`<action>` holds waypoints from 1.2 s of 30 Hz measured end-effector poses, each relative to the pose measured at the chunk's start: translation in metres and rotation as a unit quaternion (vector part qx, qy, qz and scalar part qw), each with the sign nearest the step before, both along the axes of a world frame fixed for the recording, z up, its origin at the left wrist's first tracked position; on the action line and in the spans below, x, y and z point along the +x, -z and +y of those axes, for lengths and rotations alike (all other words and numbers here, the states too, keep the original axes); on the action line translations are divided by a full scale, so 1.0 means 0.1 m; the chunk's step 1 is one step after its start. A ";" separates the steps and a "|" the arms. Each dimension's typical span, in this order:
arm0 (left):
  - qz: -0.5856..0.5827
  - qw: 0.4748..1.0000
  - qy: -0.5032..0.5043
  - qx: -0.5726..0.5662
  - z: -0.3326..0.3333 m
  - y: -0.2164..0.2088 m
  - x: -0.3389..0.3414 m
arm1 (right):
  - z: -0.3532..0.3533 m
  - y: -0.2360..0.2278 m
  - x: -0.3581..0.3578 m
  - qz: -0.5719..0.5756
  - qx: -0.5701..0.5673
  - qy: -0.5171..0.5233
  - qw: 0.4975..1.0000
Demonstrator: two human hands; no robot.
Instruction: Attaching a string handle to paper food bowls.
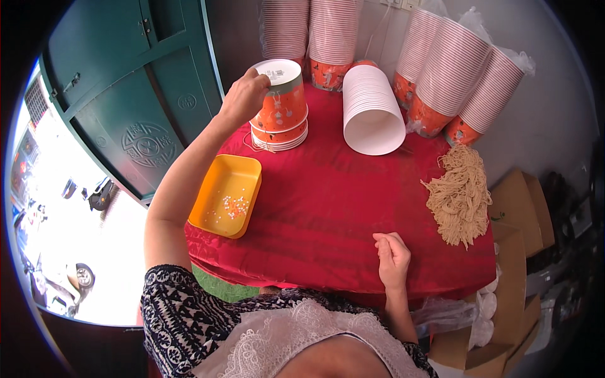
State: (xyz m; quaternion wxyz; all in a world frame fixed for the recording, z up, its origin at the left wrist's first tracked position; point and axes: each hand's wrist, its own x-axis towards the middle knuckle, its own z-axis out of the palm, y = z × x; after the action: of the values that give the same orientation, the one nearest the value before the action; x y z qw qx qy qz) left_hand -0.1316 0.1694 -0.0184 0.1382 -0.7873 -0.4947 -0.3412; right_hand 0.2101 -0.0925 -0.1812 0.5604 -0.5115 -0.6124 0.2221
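Note:
My left hand (244, 97) reaches to the far left of the table. Its fingers close on the base edge of an orange and grey paper bucket (283, 108), which stands upside down on a short stack of white-rimmed buckets (285, 140). Thin tan cord (255, 146) hangs beside the stack. My right hand (394, 258) is curled into a loose fist near the table's front edge, with nothing visible in it. A yellow tray (217, 169) holds small white and orange bits (235, 206). Between the hands and wall, nested white buckets (374, 129) lie with their mouth facing me.
A bundle of tan cords (461, 195) lies at the right of the red tablecloth (321, 214). Tall plastic-wrapped bucket stacks (450, 69) line the back wall. Cardboard boxes (513, 283) stand off the right edge. A green door (142, 120) stands at left, with motorbikes outside.

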 end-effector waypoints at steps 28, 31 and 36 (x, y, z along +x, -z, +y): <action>0.005 1.000 0.024 -0.012 0.10 0.17 0.00 | -0.01 -0.01 -0.01 -0.001 -0.015 0.001 1.000; 0.005 1.000 0.025 -0.019 0.11 0.15 -0.01 | 0.00 -0.01 -0.01 -0.004 -0.014 0.000 1.000; 0.008 1.000 0.014 -0.027 0.10 0.15 -0.01 | 0.00 0.00 0.00 0.001 -0.023 0.002 1.000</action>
State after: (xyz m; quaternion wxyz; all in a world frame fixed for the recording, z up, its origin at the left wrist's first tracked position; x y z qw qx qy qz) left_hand -0.1322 0.1793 -0.0336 0.1162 -0.8001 -0.4915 -0.3236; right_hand 0.2102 -0.0930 -0.1812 0.5498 -0.5247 -0.6057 0.2357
